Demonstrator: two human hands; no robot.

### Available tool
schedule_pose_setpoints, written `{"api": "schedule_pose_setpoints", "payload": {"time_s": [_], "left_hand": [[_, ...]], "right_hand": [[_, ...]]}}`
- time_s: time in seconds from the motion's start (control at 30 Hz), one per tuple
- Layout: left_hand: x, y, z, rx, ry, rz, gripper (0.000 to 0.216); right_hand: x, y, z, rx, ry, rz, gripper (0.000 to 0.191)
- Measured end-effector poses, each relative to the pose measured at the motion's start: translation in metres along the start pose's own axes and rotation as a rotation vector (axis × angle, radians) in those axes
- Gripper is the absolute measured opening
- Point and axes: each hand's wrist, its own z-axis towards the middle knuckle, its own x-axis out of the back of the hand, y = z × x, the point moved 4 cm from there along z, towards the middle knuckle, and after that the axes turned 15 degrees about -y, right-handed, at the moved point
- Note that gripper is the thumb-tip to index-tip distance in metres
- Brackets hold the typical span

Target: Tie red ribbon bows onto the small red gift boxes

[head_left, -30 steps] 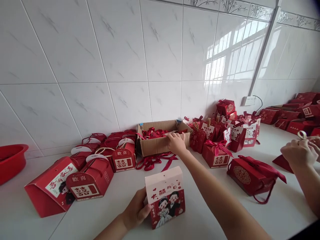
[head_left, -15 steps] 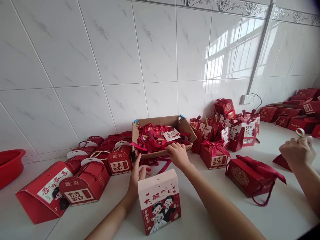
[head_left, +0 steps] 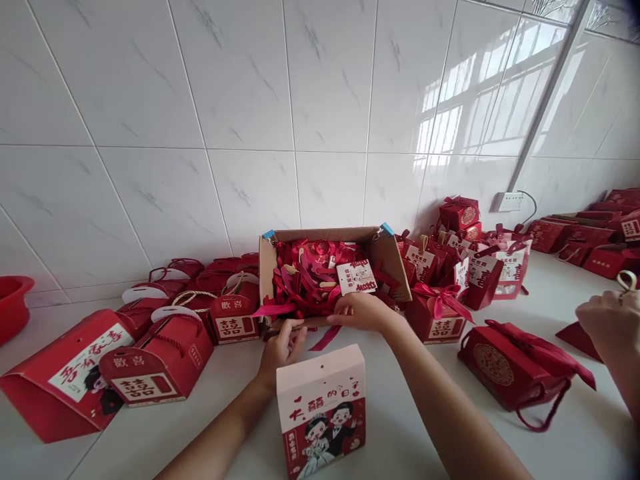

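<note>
A brown cardboard box (head_left: 385, 257) full of red ribbons (head_left: 305, 280) and a white tag (head_left: 356, 277) is tilted toward me on the white counter. My left hand (head_left: 283, 347) grips its front edge from below, fingers curled. My right hand (head_left: 361, 311) holds the same front edge further right, fingers closed over the rim. A pink and red gift box (head_left: 321, 410) printed with a cartoon couple stands upright in front of me, between my forearms, untouched.
Red gift boxes with handles (head_left: 155, 363) lie at the left, more ribbon-tied red boxes (head_left: 440, 313) and a red bag (head_left: 515, 370) at the right. A red basin (head_left: 13, 307) sits far left. Another person's hand (head_left: 607, 323) works at the right edge. Tiled wall behind.
My left hand left the pink gift box and moved up to the cardboard box's front edge. Both hands have tipped and drawn the box toward me, showing its ribbons.
</note>
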Motion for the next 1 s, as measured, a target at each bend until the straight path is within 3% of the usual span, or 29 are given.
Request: {"api": "schedule_pose_setpoints", "payload": {"time_s": [0.2,0.33,0.53,0.8,1.0], "left_hand": [[0.001,0.007,-0.002,-0.008,0.012,-0.025,0.026],[0.0,0.006,-0.001,-0.022,-0.011,-0.042,0.025],[-0.001,0.005,-0.001,-0.023,-0.005,-0.04,0.028],[-0.001,0.006,0.0,-0.039,-0.012,-0.035,0.027],[-0.001,0.006,-0.001,-0.034,-0.013,-0.048,0.025]], "right_hand": [[0.022,-0.005,0.035,0.027,0.139,0.115,0.034],[0.01,-0.013,0.047,0.034,0.113,0.102,0.03],[-0.02,-0.025,0.041,0.018,0.065,0.043,0.028],[-0.012,-0.053,0.03,0.046,-0.024,-0.05,0.033],[-0.007,-0.053,0.028,0.003,0.012,-0.066,0.034]]}}
